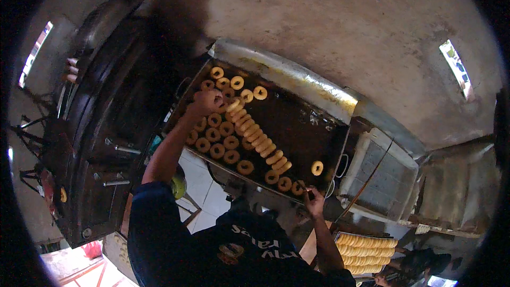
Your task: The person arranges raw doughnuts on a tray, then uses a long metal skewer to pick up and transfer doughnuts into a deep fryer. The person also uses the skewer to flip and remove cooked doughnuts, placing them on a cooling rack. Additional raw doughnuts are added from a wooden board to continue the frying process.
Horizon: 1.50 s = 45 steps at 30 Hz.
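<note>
Before me is a wide metal fryer vat (pixel 342 143) with a dark inside, where many pale ring doughnuts (pixel 217 150) lie, mostly at the left. A slanting line of doughnuts (pixel 255 135) stands on edge across the middle, packed like rings on a rod. My left hand (pixel 208 101) is curled at the upper left end of this line; what its fingers hold is hidden. At the lower right rim, my right hand (pixel 314 201) pinches what looks like the end of a thin stick (pixel 301 184), close to a few flat doughnuts. A single doughnut (pixel 317 168) lies apart at the right.
A dark cabinet-like unit (pixel 107 159) with metal handles stands left. Behind the vat runs a metal splash guard (pixel 287 75). To the right are a pale shallow basin (pixel 374 179) and a slanting rod (pixel 370 175). A tray of doughnuts (pixel 364 253) sits lower right, beside another person's hand (pixel 381 280).
</note>
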Tool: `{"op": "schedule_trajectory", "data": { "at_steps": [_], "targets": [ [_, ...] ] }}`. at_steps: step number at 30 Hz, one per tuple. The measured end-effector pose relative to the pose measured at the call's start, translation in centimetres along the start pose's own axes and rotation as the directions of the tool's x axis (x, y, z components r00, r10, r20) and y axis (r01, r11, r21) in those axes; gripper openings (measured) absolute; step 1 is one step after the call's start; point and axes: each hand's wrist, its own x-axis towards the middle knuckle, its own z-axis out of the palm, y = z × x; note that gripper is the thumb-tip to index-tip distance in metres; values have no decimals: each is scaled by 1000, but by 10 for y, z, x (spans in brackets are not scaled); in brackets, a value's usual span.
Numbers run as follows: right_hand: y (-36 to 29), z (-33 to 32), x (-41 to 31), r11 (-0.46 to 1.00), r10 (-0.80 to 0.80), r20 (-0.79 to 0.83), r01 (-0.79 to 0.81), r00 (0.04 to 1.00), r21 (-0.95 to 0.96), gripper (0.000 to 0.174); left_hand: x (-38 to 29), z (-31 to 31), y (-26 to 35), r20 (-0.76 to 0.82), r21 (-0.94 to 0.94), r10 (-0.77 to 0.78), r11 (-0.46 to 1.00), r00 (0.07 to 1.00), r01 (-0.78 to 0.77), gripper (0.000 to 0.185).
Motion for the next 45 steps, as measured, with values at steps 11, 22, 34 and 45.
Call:
{"op": "schedule_trajectory", "data": {
  "at_steps": [11, 22, 34, 45],
  "targets": [
    [-19, -71, -46, 960, 280, 75, -281, 957, -5, 17, -100, 11, 166, 80, -73, -211, 974, 974, 216, 29],
    [-20, -177, -77, 866, 201, 141, -108, 969, -489, 17, -143, 142, 141, 168, 552, 42, 824, 985, -129, 33],
    [23, -97, -48, 913, 227, 143, -159, 963, -375, 24, -114, 106, 125, 126, 171, -48, 985, 991, 26, 27],
    [18, -57, -35, 968, 214, 103, -197, 971, -153, 27, -83, 65, 70, 24, -143, -137, 980, 990, 139, 23]
  ]
}}
